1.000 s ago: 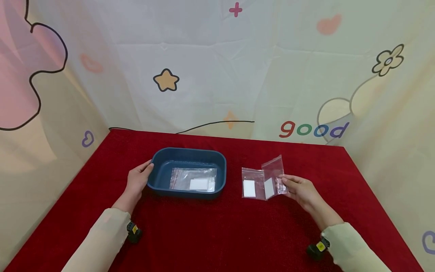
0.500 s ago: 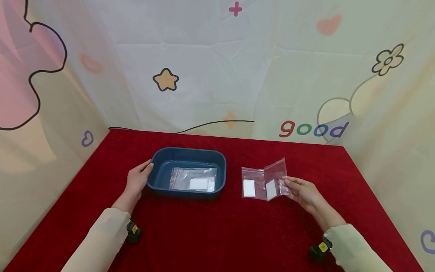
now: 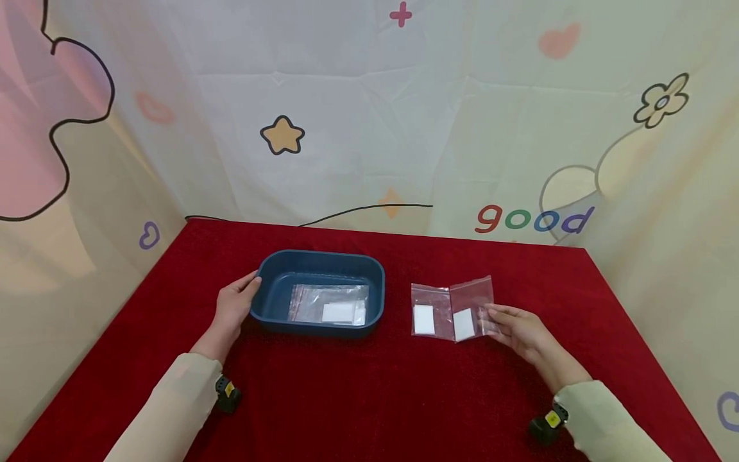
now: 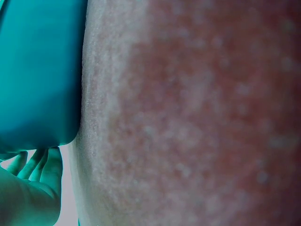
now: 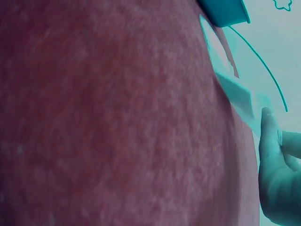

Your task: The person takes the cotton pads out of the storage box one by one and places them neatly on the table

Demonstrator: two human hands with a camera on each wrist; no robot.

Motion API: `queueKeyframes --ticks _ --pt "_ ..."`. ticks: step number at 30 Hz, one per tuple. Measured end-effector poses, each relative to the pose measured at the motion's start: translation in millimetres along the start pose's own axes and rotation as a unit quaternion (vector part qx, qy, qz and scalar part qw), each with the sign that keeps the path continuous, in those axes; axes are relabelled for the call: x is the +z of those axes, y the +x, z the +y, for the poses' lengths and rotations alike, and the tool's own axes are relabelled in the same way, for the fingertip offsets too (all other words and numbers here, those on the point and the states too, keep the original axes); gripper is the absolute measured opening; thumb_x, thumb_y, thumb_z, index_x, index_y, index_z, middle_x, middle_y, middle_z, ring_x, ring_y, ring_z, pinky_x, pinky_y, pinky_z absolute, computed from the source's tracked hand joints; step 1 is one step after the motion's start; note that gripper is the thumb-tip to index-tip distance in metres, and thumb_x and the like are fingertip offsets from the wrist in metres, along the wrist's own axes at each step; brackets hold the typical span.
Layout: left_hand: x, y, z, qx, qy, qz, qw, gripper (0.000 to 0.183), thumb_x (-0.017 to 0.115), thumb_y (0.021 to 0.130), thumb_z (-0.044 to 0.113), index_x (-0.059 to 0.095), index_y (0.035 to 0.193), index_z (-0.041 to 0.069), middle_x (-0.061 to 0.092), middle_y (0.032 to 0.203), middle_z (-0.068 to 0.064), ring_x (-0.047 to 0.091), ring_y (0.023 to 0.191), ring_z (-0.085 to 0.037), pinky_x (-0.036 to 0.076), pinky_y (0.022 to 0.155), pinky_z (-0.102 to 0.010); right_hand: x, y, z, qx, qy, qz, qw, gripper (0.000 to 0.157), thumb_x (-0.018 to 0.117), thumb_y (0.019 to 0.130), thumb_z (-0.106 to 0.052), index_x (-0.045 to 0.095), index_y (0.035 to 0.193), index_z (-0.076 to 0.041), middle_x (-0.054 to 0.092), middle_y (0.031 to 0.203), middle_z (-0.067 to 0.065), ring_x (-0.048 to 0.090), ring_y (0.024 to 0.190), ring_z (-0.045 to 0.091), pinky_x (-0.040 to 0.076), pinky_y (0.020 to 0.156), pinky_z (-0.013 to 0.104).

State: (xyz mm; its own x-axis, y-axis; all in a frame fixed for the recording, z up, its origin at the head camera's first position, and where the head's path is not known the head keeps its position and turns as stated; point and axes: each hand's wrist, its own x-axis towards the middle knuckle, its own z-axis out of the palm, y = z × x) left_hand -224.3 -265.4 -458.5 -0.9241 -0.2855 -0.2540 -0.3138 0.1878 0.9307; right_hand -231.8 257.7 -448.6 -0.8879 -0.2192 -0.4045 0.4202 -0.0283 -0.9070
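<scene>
A dark blue rectangular plastic basin (image 3: 319,330) stands left of the middle. My left hand (image 3: 233,311) grips its left end, thumb at the rim and fingers round the outer wall. Inside the basin lie clear zip bags (image 3: 308,301) with a white square piece showing. To the basin's right, a clear zip bag (image 3: 430,295) with a white square in it lies on the cloth. Another such zip bag (image 3: 470,295) adjoins its right edge, slanting up to my right hand (image 3: 522,333), which pinches its right side between thumb and fingers.
A red cloth (image 3: 369,398) covers the table. Behind it and at both sides hangs a pale printed curtain (image 3: 358,128). A black wrist camera (image 3: 228,394) sits below the left sleeve, another wrist camera (image 3: 548,425) below the right.
My right hand has moved slightly right and down with the pinched zip bag, which leans lower and opens out flatter. The left hand and basin stay put.
</scene>
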Motion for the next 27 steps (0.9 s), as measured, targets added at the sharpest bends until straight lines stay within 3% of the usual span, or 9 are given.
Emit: queueKeyframes --ticks 4,7,11,22,27 --pt "-0.3 0.3 -0.2 0.004 -0.001 0.000 1.0000 0.051 0.046 0.110 0.026 0.039 0.157 0.008 0.035 0.166 -0.017 0.037 0.151 -0.035 0.038 0.123 -0.049 -5.3 -0.3 2.9 0.003 -0.042 0.022 0.999 0.029 0.053 0.106 -0.008 0.074 0.096 -0.023 0.075 0.084 -0.012 0.072 0.079 0.001 0.061 0.072 0.019" --pt "-0.6 0.1 0.0 0.008 0.001 0.001 1.0000 0.052 0.046 0.110 0.028 0.039 0.157 0.007 0.035 0.166 -0.018 0.038 0.151 -0.035 0.038 0.122 -0.048 -8.2 0.2 3.6 0.000 -0.081 0.041 0.996 0.023 0.051 0.106 -0.005 0.072 0.115 -0.003 0.073 0.082 -0.011 0.071 0.076 0.002 0.061 0.070 0.020" --pt "-0.3 -0.9 0.9 0.006 0.003 0.000 1.0000 0.052 0.046 0.110 0.028 0.039 0.157 0.007 0.036 0.165 -0.019 0.039 0.150 -0.035 0.038 0.122 -0.048 -9.2 1.7 3.0 0.000 -0.138 0.063 0.989 0.036 0.051 0.105 -0.004 0.054 0.132 0.019 0.069 0.081 -0.009 0.067 0.073 0.002 0.061 0.068 0.021" --pt "-1.2 -2.3 1.2 0.014 -0.004 -0.005 0.9999 0.051 0.046 0.110 0.024 0.039 0.157 0.005 0.034 0.166 -0.018 0.033 0.154 -0.035 0.036 0.123 -0.047 -10.1 3.0 0.1 0.021 -0.207 0.073 0.975 0.037 0.055 0.104 -0.009 0.055 0.129 0.018 0.068 0.080 -0.007 0.067 0.072 0.006 0.062 0.067 0.025" --pt "-1.1 -3.1 1.7 0.008 -0.006 -0.005 0.9999 0.051 0.046 0.110 0.024 0.038 0.157 0.006 0.034 0.166 -0.018 0.035 0.153 -0.035 0.037 0.123 -0.048 -10.8 5.2 0.2 0.012 -0.237 0.073 0.969 0.037 0.056 0.104 -0.010 0.057 0.125 0.020 0.068 0.078 -0.006 0.066 0.070 0.006 0.062 0.066 0.024"
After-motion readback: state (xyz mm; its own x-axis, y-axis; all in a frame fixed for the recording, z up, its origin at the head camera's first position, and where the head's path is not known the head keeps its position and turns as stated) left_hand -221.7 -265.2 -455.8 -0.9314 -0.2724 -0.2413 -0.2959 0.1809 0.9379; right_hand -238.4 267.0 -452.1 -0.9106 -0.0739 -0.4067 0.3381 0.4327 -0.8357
